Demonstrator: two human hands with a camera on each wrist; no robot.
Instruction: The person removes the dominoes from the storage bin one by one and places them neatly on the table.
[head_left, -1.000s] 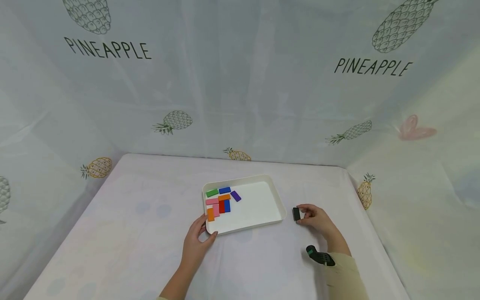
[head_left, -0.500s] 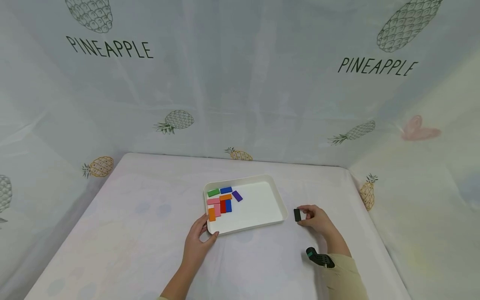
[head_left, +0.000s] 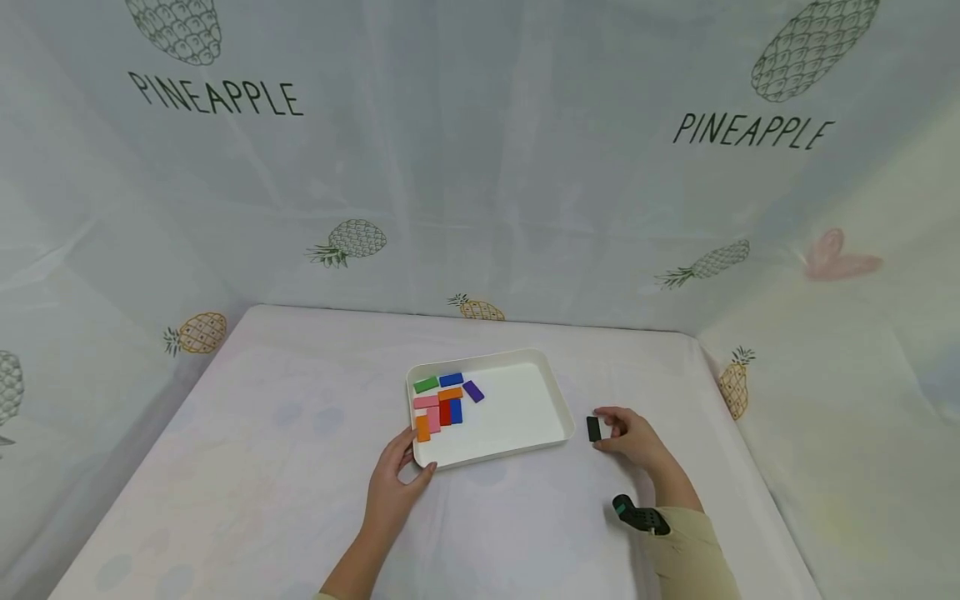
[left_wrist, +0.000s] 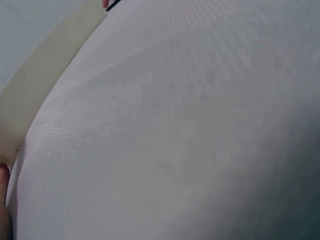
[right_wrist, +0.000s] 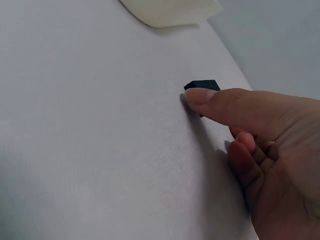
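In the head view, a white tray (head_left: 517, 417) lies slightly turned on the table. My left hand (head_left: 393, 483) grips its near left corner, thumb at the front side and fingers at the left side. Right of the tray, my right hand (head_left: 633, 437) pinches a small black block (head_left: 593, 429) by its two ends, thumb at the near one. The right wrist view shows the thumb covering part of the black block (right_wrist: 204, 84), close above or on the cloth. Only a bit of the left thumb (left_wrist: 4, 195) and the tray's outer wall (left_wrist: 45, 70) appear in the left wrist view.
Several coloured blocks fill the tray's left part, among them a green block (head_left: 426, 384), a red block (head_left: 446, 413) and a purple block (head_left: 473, 391) lying askew. White cloth (head_left: 300, 467) covers the table. A printed curtain (head_left: 480, 167) hangs behind it.
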